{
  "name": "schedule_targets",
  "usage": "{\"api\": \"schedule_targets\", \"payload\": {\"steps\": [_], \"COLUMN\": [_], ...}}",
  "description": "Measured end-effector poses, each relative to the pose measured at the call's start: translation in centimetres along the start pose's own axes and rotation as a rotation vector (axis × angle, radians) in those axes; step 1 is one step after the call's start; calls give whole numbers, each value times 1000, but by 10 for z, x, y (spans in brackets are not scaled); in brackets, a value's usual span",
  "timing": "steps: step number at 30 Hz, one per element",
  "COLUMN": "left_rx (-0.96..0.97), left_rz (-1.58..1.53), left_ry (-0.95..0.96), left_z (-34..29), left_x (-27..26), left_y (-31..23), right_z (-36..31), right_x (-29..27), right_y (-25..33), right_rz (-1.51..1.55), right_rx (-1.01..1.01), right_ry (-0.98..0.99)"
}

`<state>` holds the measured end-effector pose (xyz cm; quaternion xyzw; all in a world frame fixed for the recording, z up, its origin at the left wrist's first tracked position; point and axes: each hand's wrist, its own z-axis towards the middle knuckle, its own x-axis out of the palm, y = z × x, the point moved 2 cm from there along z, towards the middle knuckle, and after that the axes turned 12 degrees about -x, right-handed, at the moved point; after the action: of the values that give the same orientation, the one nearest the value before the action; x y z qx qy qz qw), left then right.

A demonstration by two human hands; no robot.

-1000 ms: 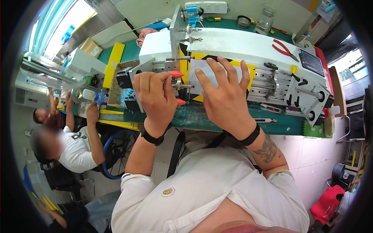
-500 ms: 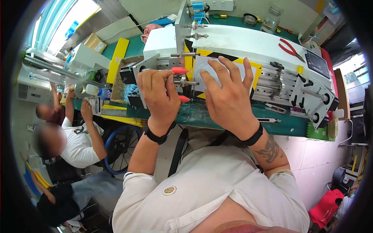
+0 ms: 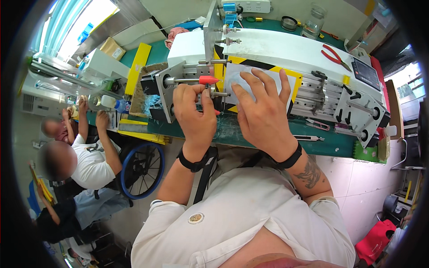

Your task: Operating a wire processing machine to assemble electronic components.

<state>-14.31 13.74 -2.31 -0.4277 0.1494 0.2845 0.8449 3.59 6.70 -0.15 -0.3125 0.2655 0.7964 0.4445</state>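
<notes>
A white bench machine (image 3: 277, 44) with metal rails and rods stands in front of me. My left hand (image 3: 195, 114) is bent at its left end, thumb and forefinger pinched together just below a red cone tip (image 3: 208, 80) on a metal rod. What the pinch holds, if anything, is too small to name. A second red cone is mostly hidden behind that hand. My right hand (image 3: 267, 111) lies with fingers spread over a white sheet (image 3: 232, 73) on a plate bordered in yellow and black (image 3: 296, 89).
Red-handled pliers (image 3: 335, 58) lie on the machine beside a dark screen (image 3: 366, 73). Cutter knives (image 3: 309, 138) rest along the green bench's front edge. An upright metal plate (image 3: 211, 35) rises behind my left hand. People sit at the left, one by a blue-rimmed wheel (image 3: 126, 187).
My left hand has moved right and slightly down, away from the upper red cone, which now shows more fully. The lower cone has become mostly covered. My right hand stays in place.
</notes>
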Motion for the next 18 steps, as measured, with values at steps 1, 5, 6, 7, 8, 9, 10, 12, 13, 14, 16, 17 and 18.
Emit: {"api": "schedule_targets", "payload": {"steps": [1, 5, 6, 7, 8, 9, 10, 12, 13, 14, 16, 17, 18], "left_rx": [-85, -236, -233, -200, -167, -162, 70, 274, 258, 267, 274, 271, 280], "left_rz": [-68, -226, -230, -215, -201, -208, -196, -234, -300, -365, -417, -436, -454], "left_ry": [28, 68, 67, 96, 127, 129, 99, 108, 160, 237, 365, 427, 429], "left_z": [-3, -7, -8, -10, -13, -18, -27, -54, -69, -74, -90, -99, -107], "left_x": [3, 7, 6, 5, 5, 4, 1, -1, 4, 0, 2, 4, 5], "left_y": [0, -6, -7, -8, -11, -15, -26, -33, -32, -45, -49, -50, -50], "right_z": [-1, -3, -3, -4, -6, -8, -9, -13, -18, -21, -32, -39, -45], "right_x": [0, -9, -15, -21, -30, -42, -62, -92, -103, -116, -120, -117, -117], "right_y": [1, 8, 11, 12, 13, 15, 19, 36, 47, 62, 95, 109, 117], "right_rz": [0, 8, 24, 18, 131, 243, 553, 1206, 1532, 1711, 1874, 1922, 1965], "right_rx": [-2, -13, -22, -22, -99, -175, -194, -274, -324, -391, -461, -574, -689], "right_ry": [-2, -32, -61, -64, -118, -171, -118, 37, 136, 122, 105, 35, -34]}}
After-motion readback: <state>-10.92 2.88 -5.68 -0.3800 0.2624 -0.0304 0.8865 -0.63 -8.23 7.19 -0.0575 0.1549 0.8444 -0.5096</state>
